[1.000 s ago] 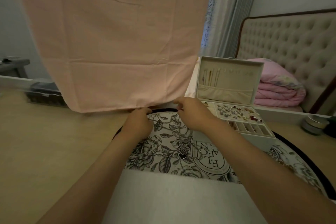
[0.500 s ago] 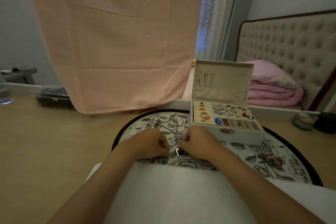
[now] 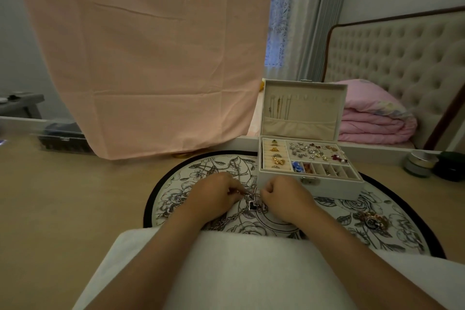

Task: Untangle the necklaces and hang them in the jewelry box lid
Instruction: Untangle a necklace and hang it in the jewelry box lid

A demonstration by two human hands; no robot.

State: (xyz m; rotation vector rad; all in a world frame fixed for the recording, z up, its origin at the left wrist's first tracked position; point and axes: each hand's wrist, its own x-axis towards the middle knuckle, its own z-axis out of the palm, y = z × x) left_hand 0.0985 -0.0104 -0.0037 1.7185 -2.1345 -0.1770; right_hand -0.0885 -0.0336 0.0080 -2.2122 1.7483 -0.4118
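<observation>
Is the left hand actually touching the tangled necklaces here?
Touching. The head view shows the left hand pinching a chain of the tangled necklaces, just above the black heart pendant.

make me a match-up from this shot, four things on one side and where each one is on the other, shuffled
Things:
1 heart pendant necklace
2 jewelry box lid
3 pink quilt
4 gold tangle

Places:
a folded by the headboard
b held between left hand and right hand
c on the mat, right of the right hand
d upright, chains hanging inside

Pairs: 1-b, 2-d, 3-a, 4-c
</observation>
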